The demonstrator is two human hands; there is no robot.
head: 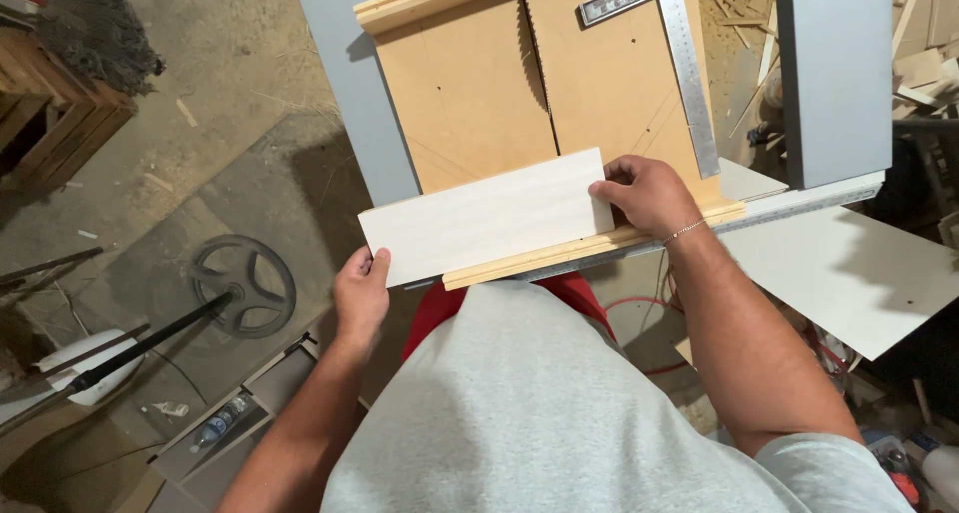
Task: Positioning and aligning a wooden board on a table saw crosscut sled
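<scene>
A pale rectangular board (489,216) lies on a brown sled (470,83) of a table saw, its long edge against the wooden fence strip (589,248) nearest me. My left hand (361,293) grips the board's left end from below. My right hand (644,193) presses on the board's right end, fingers curled over its edge. The saw blade (534,68) stands in the slot just beyond the board. A metal square (679,53) rests on the sled at the right.
Grey saw table surfaces (834,73) flank the sled. A white panel (849,273) sticks out at the right. A black handwheel (243,285) and a plastic bottle (220,425) lie on the floor at left; wood offcuts (924,63) pile at upper right.
</scene>
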